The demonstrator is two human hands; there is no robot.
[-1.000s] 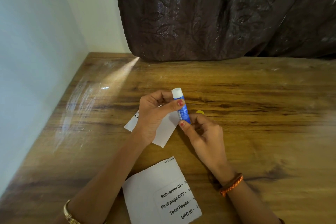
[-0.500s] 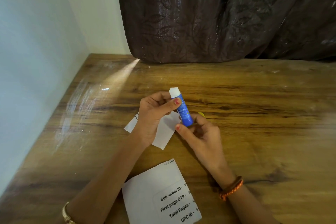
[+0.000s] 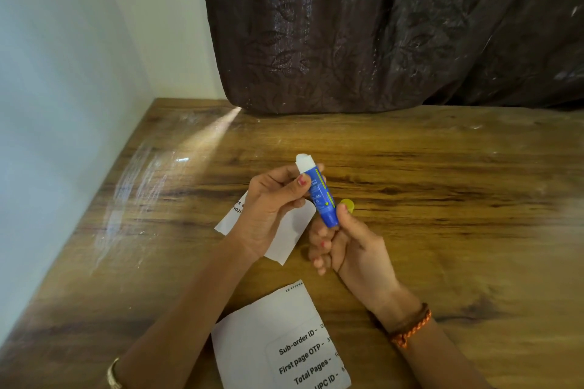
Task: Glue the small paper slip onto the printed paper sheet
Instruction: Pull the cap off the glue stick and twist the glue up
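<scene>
Closest to the person, the printed paper sheet (image 3: 271, 338) lies flat on the wooden tabletop (image 3: 442, 199), and its near part runs off the bottom of the view. Both forearms reach forward over it, one on each side. A little farther out, the right hand (image 3: 344, 246) pinches the bottom end of a blue glue stick (image 3: 320, 196), palm turned up and fingers curled. The left hand (image 3: 271, 202) curls around the white top end of the stick, thumb on its side. The stick is tilted, top leaning left. The small paper slip (image 3: 294, 237) sits just under the left hand. A yellow cap (image 3: 347, 205) lies just behind the right hand. The tabletop meets a wall (image 3: 63, 104) on the left and a dark curtain (image 3: 379, 25) at the back, with bare wood to the right.
</scene>
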